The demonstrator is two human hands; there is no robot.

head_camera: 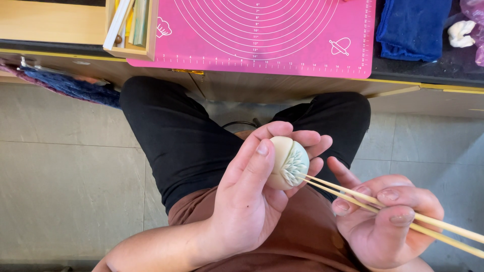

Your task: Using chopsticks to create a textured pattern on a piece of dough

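My left hand (252,201) cups a pale round dough ball (286,162) above my lap, thumb laid along its left side. The ball has a scored line across the top and a leaf-like pattern of small pinched ridges on its right face. My right hand (385,221) grips a pair of light wooden chopsticks (353,194) like tweezers. Their tips touch the patterned part of the ball.
A pink silicone mat (262,35) with printed rings lies on the table ahead. A wooden box (150,30) of tools stands at its left. A blue cloth (411,27) and a white dough lump (461,34) lie at right. Grey floor tiles lie below.
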